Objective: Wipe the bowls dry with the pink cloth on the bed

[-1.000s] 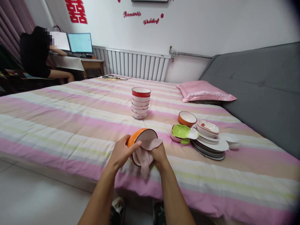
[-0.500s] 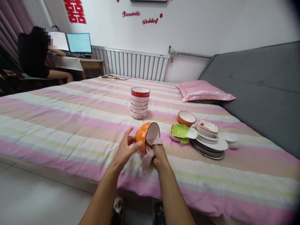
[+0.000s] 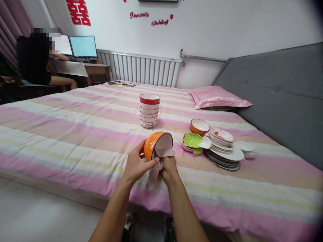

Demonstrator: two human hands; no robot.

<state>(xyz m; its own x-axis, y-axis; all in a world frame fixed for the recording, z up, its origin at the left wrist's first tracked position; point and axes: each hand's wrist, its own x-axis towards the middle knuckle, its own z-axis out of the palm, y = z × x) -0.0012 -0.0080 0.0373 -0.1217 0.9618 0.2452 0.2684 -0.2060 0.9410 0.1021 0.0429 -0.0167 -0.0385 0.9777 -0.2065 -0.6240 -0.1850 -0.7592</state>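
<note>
An orange bowl (image 3: 150, 144) with a white inside and dark rim is tilted on its side, its mouth turned toward the right. My left hand (image 3: 137, 163) grips it from the left, thumb at the lower rim and fingers behind the outer wall. A pale pink cloth (image 3: 165, 152) is bunched in my right hand (image 3: 169, 168), which presses it at the bowl's mouth; the fingertips are hidden by the cloth and bowl. Just beyond stands a stack of several white bowls (image 3: 148, 116), the top one red outside.
On the striped bed (image 3: 101, 141), to the right, are another orange bowl (image 3: 195, 129), green leaf-shaped dishes (image 3: 193, 140), stacked plates (image 3: 227, 163) and small white dishes (image 3: 244, 147). A pink pillow (image 3: 219, 96) lies behind. A person (image 3: 34, 60) sits at a desk, far left.
My left hand has closed further around the bowl, its thumb moving to the lower rim. The bowl has turned slightly, and the cloth's hanging end has shifted a little left.
</note>
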